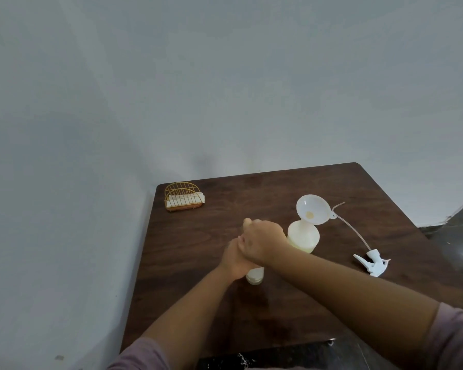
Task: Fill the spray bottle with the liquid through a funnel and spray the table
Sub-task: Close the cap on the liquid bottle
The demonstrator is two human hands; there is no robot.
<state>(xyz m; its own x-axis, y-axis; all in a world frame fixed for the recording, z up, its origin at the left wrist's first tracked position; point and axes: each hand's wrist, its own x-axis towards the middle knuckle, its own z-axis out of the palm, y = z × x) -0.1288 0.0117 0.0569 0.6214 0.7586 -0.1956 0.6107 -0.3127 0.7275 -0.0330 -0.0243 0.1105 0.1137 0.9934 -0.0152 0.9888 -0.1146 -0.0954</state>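
1. Right hand (261, 243) curled over the top of a small pale bottle (255, 275), gripping it from above.
2. Left hand (234, 259) wrapped around the same bottle lower down; only the bottle's base visible, standing on the table (292, 311).
3. Spray bottle (303, 240) just right of the hands, upright, yellowish liquid in its lower part.
4. Funnel (313, 209) seated in its neck, tilted.
5. Spray head (372, 261) with tube lying further right.
6. Wire holder (183, 196) at far left corner.
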